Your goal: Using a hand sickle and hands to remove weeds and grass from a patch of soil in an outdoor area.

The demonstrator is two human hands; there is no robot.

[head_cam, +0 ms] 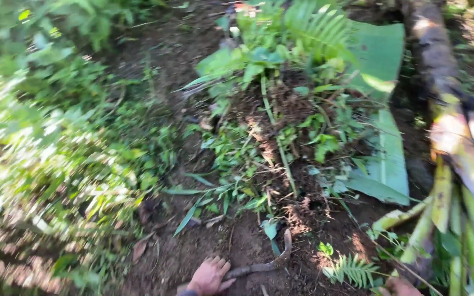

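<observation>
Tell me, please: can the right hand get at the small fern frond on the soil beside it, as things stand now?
Probably yes. The right hand, barely in view at the bottom edge, lies close to the small fern frond, with only thin stems and bare soil between them. Its fingers are out of view.

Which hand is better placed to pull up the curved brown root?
Left, probably. The left hand already rests on the soil touching the curved brown root; the right hand sits apart at the frame edge, near the small green fern.
</observation>
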